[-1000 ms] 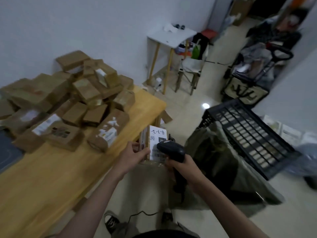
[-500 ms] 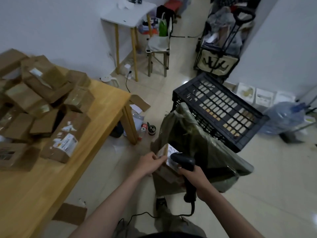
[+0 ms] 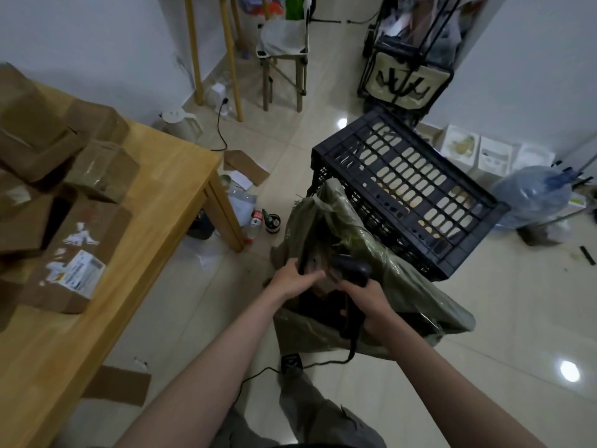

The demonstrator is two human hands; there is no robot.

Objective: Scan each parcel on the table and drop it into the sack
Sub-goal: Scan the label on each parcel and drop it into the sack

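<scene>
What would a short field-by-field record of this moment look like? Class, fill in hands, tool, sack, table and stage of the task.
left hand: left hand grips a parcel at the sack's mouth
right hand: right hand holds the scanner by its handle
sack: green sack open on the floor, leaning against a black crate
table: wooden table carries a pile of brown parcels
stage: parcel at the sack, release not visible; more parcels not yet scanned
</scene>
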